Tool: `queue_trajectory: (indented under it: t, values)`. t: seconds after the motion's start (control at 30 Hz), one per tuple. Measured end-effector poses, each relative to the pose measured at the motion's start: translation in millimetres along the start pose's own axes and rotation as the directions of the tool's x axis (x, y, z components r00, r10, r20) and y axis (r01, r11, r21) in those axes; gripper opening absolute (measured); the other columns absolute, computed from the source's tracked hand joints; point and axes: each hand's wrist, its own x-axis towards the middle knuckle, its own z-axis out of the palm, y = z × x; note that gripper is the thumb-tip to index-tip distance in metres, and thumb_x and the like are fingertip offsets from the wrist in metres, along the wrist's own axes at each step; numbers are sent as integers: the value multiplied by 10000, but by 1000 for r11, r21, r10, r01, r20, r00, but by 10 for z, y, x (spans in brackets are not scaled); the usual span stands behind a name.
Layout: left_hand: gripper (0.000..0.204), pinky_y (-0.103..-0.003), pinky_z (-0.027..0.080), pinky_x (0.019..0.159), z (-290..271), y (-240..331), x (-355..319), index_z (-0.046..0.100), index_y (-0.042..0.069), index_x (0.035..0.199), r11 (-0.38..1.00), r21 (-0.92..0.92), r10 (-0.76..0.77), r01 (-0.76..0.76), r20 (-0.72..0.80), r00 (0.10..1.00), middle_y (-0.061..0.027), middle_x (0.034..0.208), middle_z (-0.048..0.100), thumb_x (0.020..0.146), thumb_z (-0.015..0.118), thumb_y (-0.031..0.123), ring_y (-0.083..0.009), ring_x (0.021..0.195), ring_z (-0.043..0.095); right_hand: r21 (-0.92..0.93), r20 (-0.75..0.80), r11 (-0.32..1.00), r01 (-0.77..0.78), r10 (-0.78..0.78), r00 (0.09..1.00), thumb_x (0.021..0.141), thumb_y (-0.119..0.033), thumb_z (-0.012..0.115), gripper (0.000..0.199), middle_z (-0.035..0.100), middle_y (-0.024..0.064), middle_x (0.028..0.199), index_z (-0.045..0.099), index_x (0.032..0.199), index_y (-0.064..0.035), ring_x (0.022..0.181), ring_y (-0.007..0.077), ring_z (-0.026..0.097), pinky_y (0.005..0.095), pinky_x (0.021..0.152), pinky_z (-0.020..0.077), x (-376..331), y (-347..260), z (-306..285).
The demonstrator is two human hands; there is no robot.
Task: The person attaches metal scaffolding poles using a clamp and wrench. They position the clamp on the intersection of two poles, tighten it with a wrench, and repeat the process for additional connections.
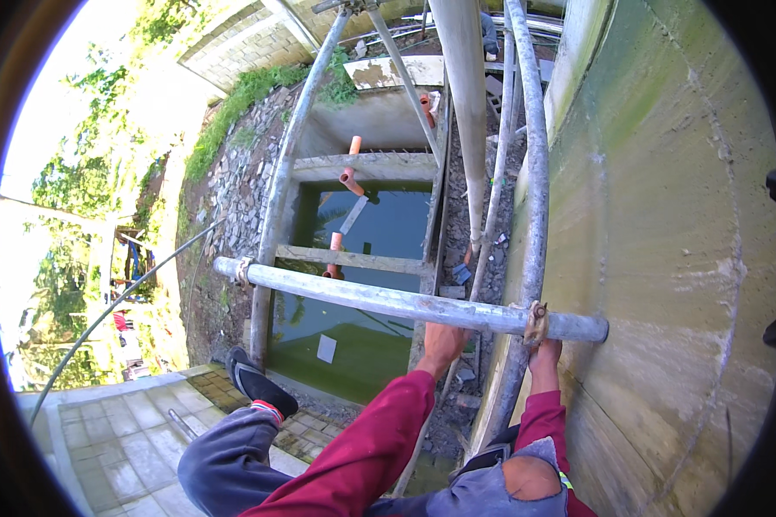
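A grey scaffold pipe (379, 300) lies crosswise in front of me, over two upright poles. My left hand (442, 345) is closed on the pipe from the near side, its fingers hidden behind the metal. Farther right, my right hand (544, 353) is closed just beneath the pipe, beside a rusty scaffold clamp (536, 322). The pipe hides most of its fingertips, so what they grip cannot be made out. That clamp sits where the pipe crosses the right upright pole (533, 189). Another clamp (245, 271) joins the pipe to the left upright pole (289, 164).
Below lies a concrete tank (366, 164) with green water and orange pipes (348, 181). A tall concrete wall (655, 258) rises on my right. My sandalled foot (259, 383) hangs over the left side, above paving (116, 439). Another person (490, 39) is far below.
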Motion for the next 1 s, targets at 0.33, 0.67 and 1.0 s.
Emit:
queue_trajectory:
  t: [0.33,0.67,1.0]
  values:
    - [402,-308,415,645,305,935,-1122,583,70,930,103,-542,-220,834,805,550,42,763,477,1068,481,433,-101,719,450,108,171,991,-82,63,983,1018,-390,463,393,685,46,1163,610,1272,-128,1033,196,662,366,927,540,128,38,-127]
    - [356,-484,471,826,149,83,-331,666,93,1095,962,-91,-177,258,516,838,-178,1044,687,983,576,419,-431,1020,618,109,298,994,-4,-28,954,992,-501,536,530,657,47,1230,568,1333,-96,1100,195,630,363,985,502,6,-37,-133]
    - [180,-513,423,821,69,129,-204,639,70,911,969,-239,-51,68,76,996,-185,923,651,943,620,245,-419,937,594,209,322,977,-31,-39,946,955,-500,595,539,680,92,1187,585,1287,-76,1054,245,663,412,938,539,25,-90,-122]
